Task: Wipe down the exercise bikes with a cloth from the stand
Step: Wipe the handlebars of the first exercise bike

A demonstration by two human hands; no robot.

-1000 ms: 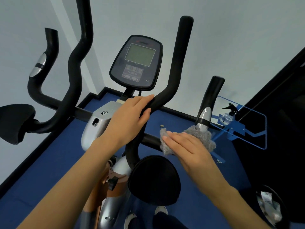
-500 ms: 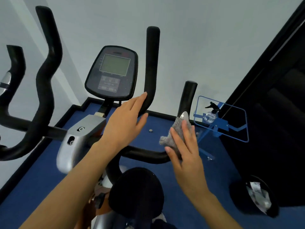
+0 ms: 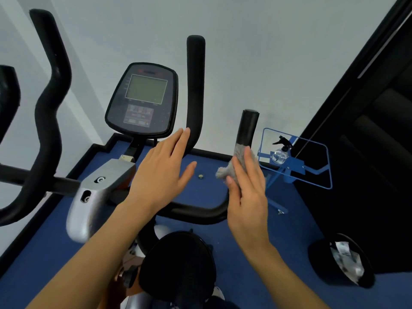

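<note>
right now the right hand (image 3: 247, 192) presses a grey cloth (image 3: 230, 167) against the short outer handle (image 3: 248, 128) of the exercise bike (image 3: 100, 188), its fingers (image 3: 250, 168) straight and flat on the cloth, not curled. the left hand (image 3: 160, 175) is spread loose, holding nothing, fingertips (image 3: 186, 133) touching the tall upright handlebar (image 3: 195, 85) beside the console (image 3: 143, 99). just right of the cloth a blue stand (image 3: 294, 167) carries a spray bottle (image 3: 279, 154); a bin (image 3: 323, 264) sits on the floor's right side.

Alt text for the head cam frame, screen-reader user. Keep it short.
A person's right hand presses a grey cloth against the short outer handlebar upright of an exercise bike, fingers straight. The left hand is open, fingertips beside the taller inner upright, right of the console. A blue stand holding a spray bottle stands further right.
</note>
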